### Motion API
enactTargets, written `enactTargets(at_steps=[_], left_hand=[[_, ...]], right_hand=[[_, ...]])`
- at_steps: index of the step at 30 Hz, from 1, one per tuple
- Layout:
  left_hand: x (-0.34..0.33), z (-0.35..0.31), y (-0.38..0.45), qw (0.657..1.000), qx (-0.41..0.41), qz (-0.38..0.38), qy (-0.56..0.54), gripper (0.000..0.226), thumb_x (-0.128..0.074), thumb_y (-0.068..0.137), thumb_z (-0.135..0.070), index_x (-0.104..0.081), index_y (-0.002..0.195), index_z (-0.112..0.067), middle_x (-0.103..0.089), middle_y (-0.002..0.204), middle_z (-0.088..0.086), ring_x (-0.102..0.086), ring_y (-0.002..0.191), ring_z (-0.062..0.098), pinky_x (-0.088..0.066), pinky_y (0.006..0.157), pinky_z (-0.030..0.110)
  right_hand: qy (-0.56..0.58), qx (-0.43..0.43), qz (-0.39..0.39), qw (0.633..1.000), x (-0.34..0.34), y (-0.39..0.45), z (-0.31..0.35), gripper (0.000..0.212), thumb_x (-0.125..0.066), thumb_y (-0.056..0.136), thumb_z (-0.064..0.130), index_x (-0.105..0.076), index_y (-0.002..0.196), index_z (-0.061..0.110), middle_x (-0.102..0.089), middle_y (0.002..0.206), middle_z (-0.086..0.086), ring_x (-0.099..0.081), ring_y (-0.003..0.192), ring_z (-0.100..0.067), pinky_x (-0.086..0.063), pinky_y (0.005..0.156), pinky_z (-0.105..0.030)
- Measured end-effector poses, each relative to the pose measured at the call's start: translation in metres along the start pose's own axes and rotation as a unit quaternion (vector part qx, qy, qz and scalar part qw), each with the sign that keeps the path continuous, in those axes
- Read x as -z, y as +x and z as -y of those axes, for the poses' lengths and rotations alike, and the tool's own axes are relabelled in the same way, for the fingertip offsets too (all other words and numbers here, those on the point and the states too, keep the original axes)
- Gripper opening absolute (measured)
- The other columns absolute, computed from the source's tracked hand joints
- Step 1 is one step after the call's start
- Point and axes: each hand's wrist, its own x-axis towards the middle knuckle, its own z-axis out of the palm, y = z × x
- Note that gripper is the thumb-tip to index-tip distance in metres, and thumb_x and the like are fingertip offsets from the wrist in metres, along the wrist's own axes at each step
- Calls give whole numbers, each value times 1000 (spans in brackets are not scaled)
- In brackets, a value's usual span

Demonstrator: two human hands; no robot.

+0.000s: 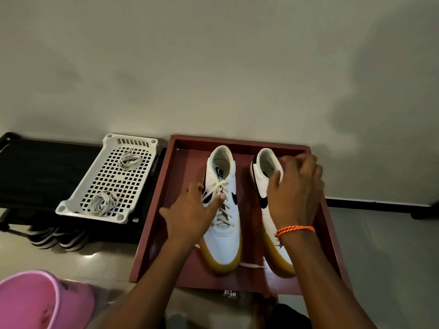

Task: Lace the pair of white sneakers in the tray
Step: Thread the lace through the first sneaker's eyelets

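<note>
Where the forearms reach in, both sneakers sit side by side in the red tray (pixel 152 210). Left hand (pixel 190 210) rests fingers spread on the laced sneaker (pixel 223 210). Right hand (pixel 294 193) curls over the other sneaker (pixel 266 162); actual grip unclear. Likely light, soft uppers, limp laces: hold near the eyelets.

Two white sneakers with black swooshes and gum-coloured soles stand side by side, toes nearest, heels far, in a dark red tray (pixel 332 233) set against the wall. The left sneaker (pixel 223 210) is laced, its off-white laces crossing over the tongue. The right sneaker (pixel 266 186) is largely covered, its lacing hidden. A loose white lace (pixel 253 265) lies on the tray floor between the toes.
</note>
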Motion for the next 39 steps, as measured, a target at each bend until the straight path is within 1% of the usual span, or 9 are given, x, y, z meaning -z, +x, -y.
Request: enactTargets(at_steps=[4,7,13,16,19,23,27,31,39], left_hand=[[12,22,13,996,1,76,-38,77,-42,67,-105,-58,66,-29,-65,67,-7,-70,77,24,-58,88,56],[25,33,15,992,-35,101,-63,60,-60,84,-79,-67,62,-24,-67,59,-1,-69,60,18,-61,71,47],[57,27,11,883,-73,190,-424,26,-57,110,-21,-71,98,-2,-34,62,4,-29,52,14,-44,52,22],[55,22,10,855,-88,234,-454,25,-47,114,-19,-69,121,-8,-31,72,1,-23,55,13,-42,46,22],[52,21,10,826,-65,264,-493,29,-43,115,-16,-65,134,-15,-34,73,-1,-22,53,8,-23,40,18],[67,20,10,741,-33,318,-591,37,-43,114,-15,-58,147,-9,-42,80,3,-26,47,5,-22,31,14],[70,26,8,859,-24,262,-439,48,-44,114,-38,-80,116,-6,-59,78,16,-47,46,21,-45,41,26],[49,27,10,954,-15,139,-264,53,-48,112,-36,-81,84,-7,-72,63,15,-72,58,38,-60,53,38],[29,17,21,954,-41,67,-288,23,-68,104,-30,-69,126,-26,-73,75,-4,-67,61,1,-50,63,27]], right_hand=[[198,159,129,959,-15,-25,29,28,-65,93,12,-69,119,21,-51,114,3,-55,104,-16,-52,87,-36],[249,192,245,917,-22,-44,44,38,-68,92,19,-61,128,32,-43,115,11,-53,98,-10,-52,79,-28],[124,120,300,938,-29,-77,55,105,-69,72,78,-20,158,44,-3,166,-5,-24,148,-35,-47,108,-48],[157,68,336,926,-33,-100,62,129,-78,74,68,18,160,51,34,166,-1,-8,159,-39,-48,109,-54],[141,53,316,937,-35,-102,63,140,-82,73,67,29,155,52,24,170,-2,-29,152,-39,-57,94,-55],[121,71,328,934,-32,-89,60,138,-81,74,61,29,157,48,13,172,-8,-35,146,-38,-52,103,-49],[144,50,350,924,-36,-79,57,127,-88,71,35,0,163,45,-4,168,-10,-41,140,-38,-49,103,-43],[245,44,231,941,-43,-60,55,53,-79,78,18,-54,123,31,-26,154,-5,-48,134,-31,-46,95,-31],[350,61,196,914,-42,-33,49,8,-74,93,22,-71,87,27,-46,141,4,-54,125,-16,-48,98,-30]])
